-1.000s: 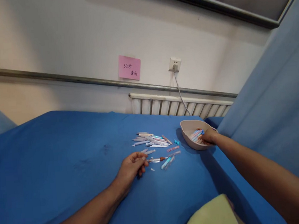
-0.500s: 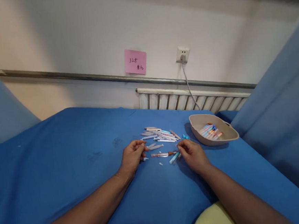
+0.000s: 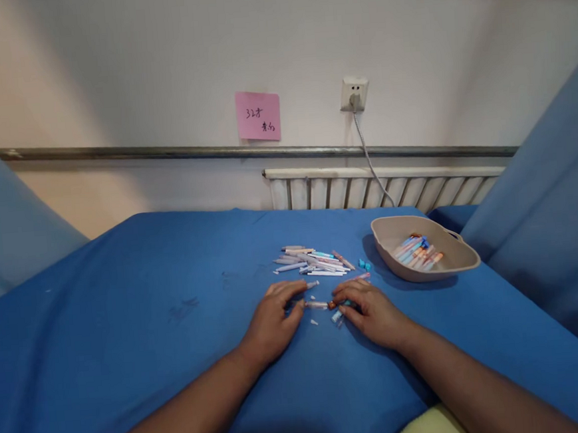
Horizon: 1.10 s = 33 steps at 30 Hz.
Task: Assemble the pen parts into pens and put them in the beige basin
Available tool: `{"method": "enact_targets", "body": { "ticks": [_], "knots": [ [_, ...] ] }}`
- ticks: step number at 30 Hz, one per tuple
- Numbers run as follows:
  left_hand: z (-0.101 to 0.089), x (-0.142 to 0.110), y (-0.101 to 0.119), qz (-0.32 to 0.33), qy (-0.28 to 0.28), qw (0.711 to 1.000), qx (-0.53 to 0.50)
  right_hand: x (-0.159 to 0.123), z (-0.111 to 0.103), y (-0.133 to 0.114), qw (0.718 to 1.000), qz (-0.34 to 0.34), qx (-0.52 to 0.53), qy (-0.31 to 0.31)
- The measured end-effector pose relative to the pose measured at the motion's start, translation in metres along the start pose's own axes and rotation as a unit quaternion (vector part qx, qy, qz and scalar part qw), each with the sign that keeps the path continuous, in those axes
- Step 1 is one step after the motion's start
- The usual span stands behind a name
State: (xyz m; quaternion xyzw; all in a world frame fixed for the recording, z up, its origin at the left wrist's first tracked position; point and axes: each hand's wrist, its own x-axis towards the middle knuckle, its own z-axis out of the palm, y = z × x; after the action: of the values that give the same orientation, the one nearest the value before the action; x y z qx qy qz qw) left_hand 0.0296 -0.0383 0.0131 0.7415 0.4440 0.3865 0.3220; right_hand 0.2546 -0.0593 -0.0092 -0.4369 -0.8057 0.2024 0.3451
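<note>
On the near middle of the blue sheet (image 3: 196, 250), a clear-barrelled pen (image 3: 318, 305) with a brown end lies crosswise between the two hands. The left hand (image 3: 275, 317) is curled low, its thumb at the pen's left end and its forefinger beside a pale pen tip (image 3: 313, 284); whether it grips either cannot be told. The right hand (image 3: 374, 310) is bent over the brown end and a light-blue tube (image 3: 336, 316), fingers partly hiding both; its grip likewise cannot be confirmed.

Two small white pieces are noted, one on the far side of the clear-barrelled pen and one on the near side. A pink item (image 3: 364, 276) shows just beyond the right hand. Farther off lies a loose pile of pens (image 3: 313, 262), mostly pale, with two turquoise pieces (image 3: 364, 264) at its right. To the right stands a beige basket (image 3: 459, 256) holding several coloured pens (image 3: 416, 253).

On the wall at the far side: a pink note (image 3: 258, 116) with handwriting, a socket (image 3: 354, 86) with plug and cord, a metal rail (image 3: 188, 152) and, below it, a radiator (image 3: 347, 192).
</note>
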Motion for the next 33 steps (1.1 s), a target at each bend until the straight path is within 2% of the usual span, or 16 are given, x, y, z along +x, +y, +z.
{"method": "enact_targets", "body": {
  "ticks": [2,5,7,9,13,15,21,28,33],
  "knots": [
    [0.001,-0.002,0.004,0.044,-0.058,0.997,0.034,0.0,0.0,0.0,1.0,0.003,0.003,-0.006],
    [0.001,-0.003,0.003,0.052,-0.101,0.989,0.094,0.001,-0.001,0.003,1.0,0.013,0.006,0.012],
    [0.001,-0.003,-0.002,0.041,-0.09,0.986,0.134,0.002,-0.001,0.005,0.999,0.026,-0.001,0.045],
    [0.001,-0.001,-0.007,0.044,-0.056,0.984,0.161,0.001,0.0,0.006,0.996,0.051,-0.005,0.069],
    [0.008,0.015,-0.013,0.103,-0.015,0.972,0.21,0.0,0.004,0.007,0.987,0.119,0.103,0.032],
    [0.014,0.029,-0.014,0.125,-0.021,0.961,0.248,0.0,0.006,0.006,0.981,0.124,0.149,0.009],
    [0.025,0.058,-0.016,0.112,-0.07,0.93,0.344,0.005,0.006,0.003,0.984,0.112,0.137,0.008],
    [0.019,0.056,-0.02,0.105,-0.073,0.92,0.371,0.007,0.009,0.01,0.978,0.12,0.167,0.021],
    [0.021,0.057,-0.022,0.108,-0.088,0.923,0.358,0.006,0.011,0.013,0.971,0.132,0.194,0.036]
  ]
}}
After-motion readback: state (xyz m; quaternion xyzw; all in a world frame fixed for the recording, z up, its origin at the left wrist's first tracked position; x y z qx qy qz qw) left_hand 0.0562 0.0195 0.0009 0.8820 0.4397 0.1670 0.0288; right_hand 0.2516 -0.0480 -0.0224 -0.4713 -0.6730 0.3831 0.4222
